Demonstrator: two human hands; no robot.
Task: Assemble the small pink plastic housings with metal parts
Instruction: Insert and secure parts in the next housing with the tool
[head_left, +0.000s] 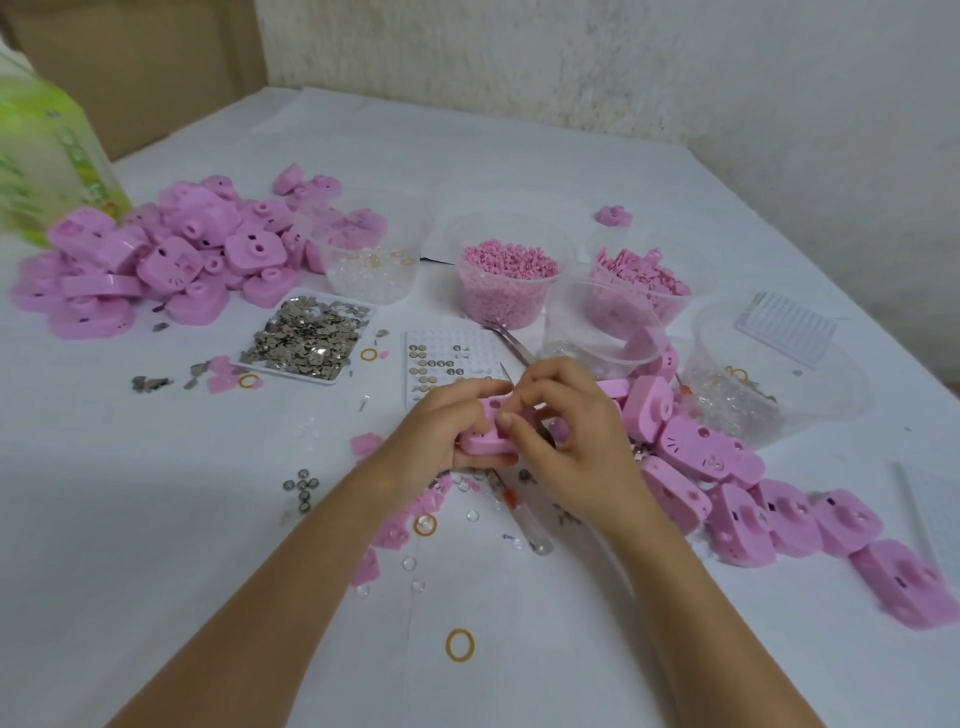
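A small pink plastic housing (491, 441) is held at the table's middle between both hands. My left hand (441, 436) grips it from the left and below. My right hand (566, 441) covers its right side, thumb and forefinger pressing on its top face. Whatever small part sits under those fingertips is hidden. A shallow tray of small metal parts (311, 338) lies further back on the left. A white pegged tray with round metal discs (447, 364) lies just behind my hands.
A heap of pink housings (171, 254) fills the back left; another row (753, 499) runs along the right. Clear cups hold pink pellets (511, 280), pink pieces (641, 291) and clear beads (369, 260). Tweezers (511, 343), a screwdriver (524, 514) and rubber bands (460, 645) lie around.
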